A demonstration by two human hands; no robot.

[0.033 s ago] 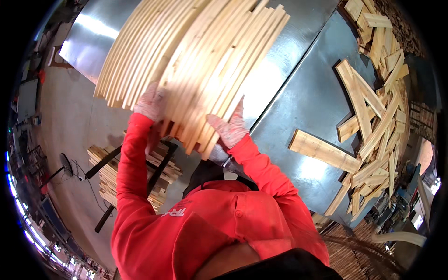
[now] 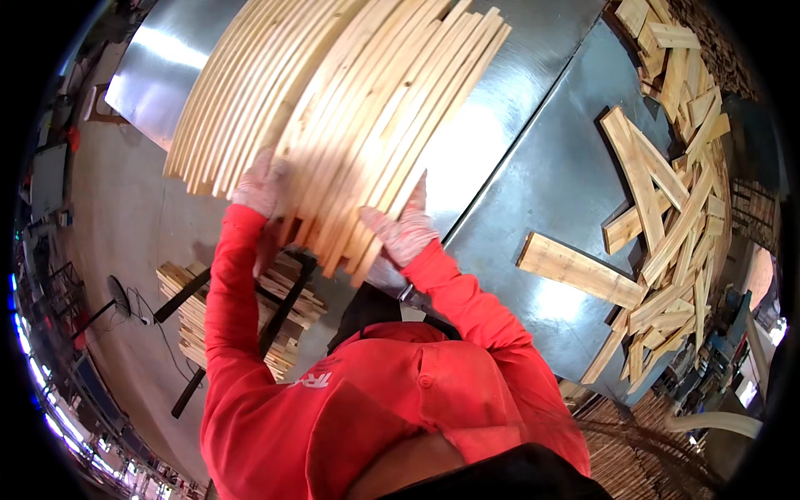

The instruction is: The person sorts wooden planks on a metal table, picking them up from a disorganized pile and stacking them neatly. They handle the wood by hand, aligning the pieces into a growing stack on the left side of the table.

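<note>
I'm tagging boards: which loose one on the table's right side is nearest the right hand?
The flat board jutting leftmost from the pile; its left end reaches nearer the right hand than any other.

A jumbled heap of boards lies at the frame's right. A dark round-ended pole shows at lower left.

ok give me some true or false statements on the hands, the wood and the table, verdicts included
1. The right hand is at the right-hand side of the wooden strips. True.
2. The left hand is away from the strips. False: the left hand is at their near ends.
3. The sleeves are red. True.
4. The loose boards are heaped at the picture's left edge. False: the loose boards lie toward the right.
5. The table has a shiny metal top. True.
</note>
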